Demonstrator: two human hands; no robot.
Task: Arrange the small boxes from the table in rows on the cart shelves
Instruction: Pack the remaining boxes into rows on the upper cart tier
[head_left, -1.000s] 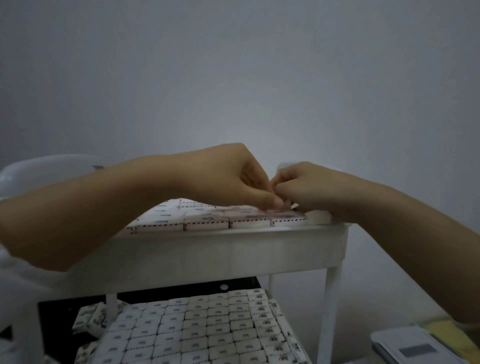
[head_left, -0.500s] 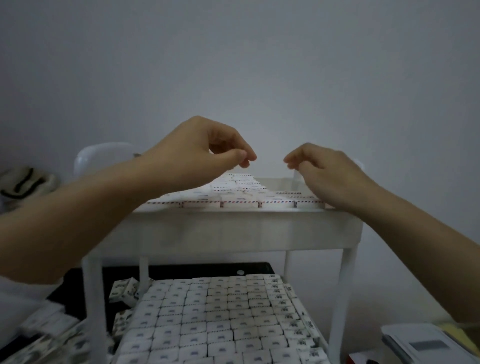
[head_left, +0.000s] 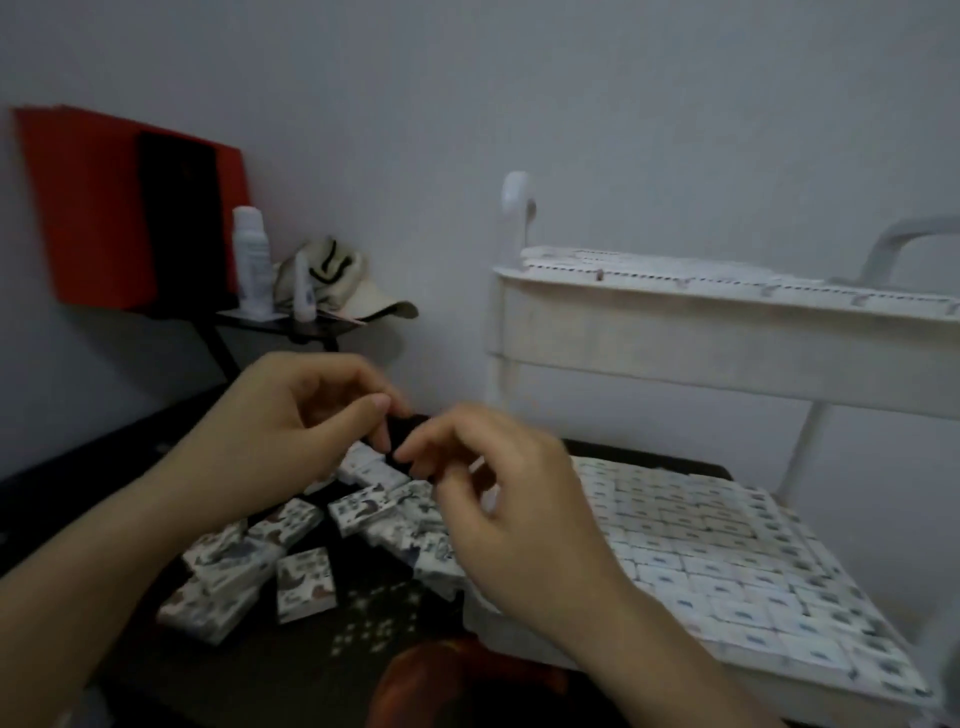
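On the dark tabletop (head_left: 249, 670), toward its right edge, small white cardboard boxes with dark blotchy print (head_left: 358, 506) lie in a loose heap. Most are flat on a broad face and a few are tipped onto their neighbours. Their long axes point every which way, some toward the near edge and some slanting toward the far right corner.

The left hand (head_left: 291, 431) hovers over the far side of the heap with its fingers curled and its thumb forward. The right hand (head_left: 514, 519) is just beside it, over the heap's right side, and is motion-blurred. For either hand I cannot tell whether the grip holds a box.

Against the tabletop's right edge stands a white cart (head_left: 800, 452). Its top shelf (head_left: 649, 332) and lower shelf (head_left: 769, 686) carry more of these boxes, flat in tight, straight rows. On the lower shelf their long axes run parallel along the rows.

At the far left corner a red board (head_left: 93, 208) leans on the wall. Near it, a small black stand (head_left: 291, 325) holds a white bottle (head_left: 253, 260) and a cream cap (head_left: 343, 280).
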